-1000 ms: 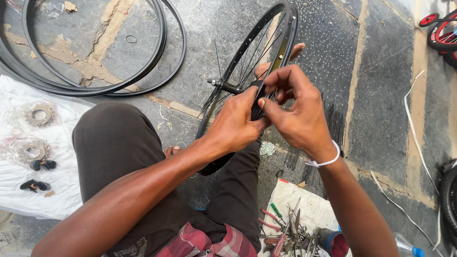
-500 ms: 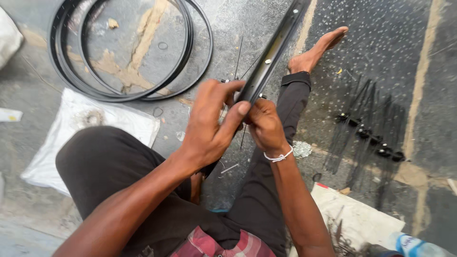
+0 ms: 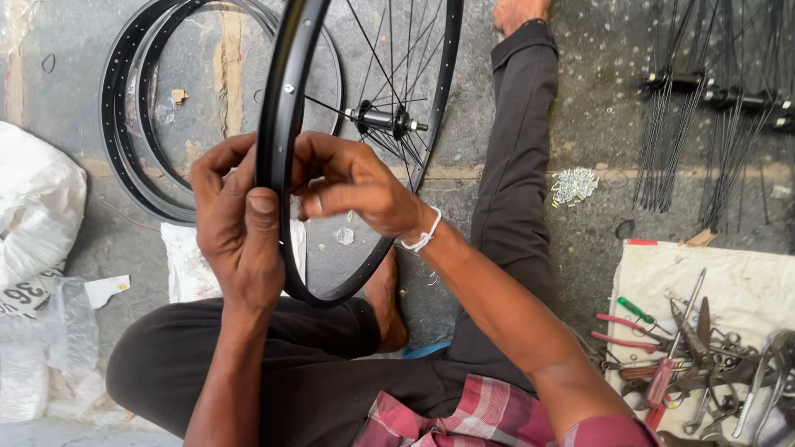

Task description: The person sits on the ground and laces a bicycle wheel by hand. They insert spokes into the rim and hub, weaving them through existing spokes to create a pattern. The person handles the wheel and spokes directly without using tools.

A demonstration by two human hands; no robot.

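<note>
Bicycle rim point(image 3: 277, 124) is pinched between both hands: left hand point(image 3: 236, 228) wrapped round its outer edge, thumb flat on it, right hand point(image 3: 352, 186) fingers curled against the inner side.

At twelve o'clock the frame cuts off our wheel rim point(image 3: 277, 141); our left hand point(image 3: 240, 223) hides its near edge.

White printed sack point(image 3: 37, 215) at left edge, clear plastic bag point(image 3: 70, 319) just below
</note>
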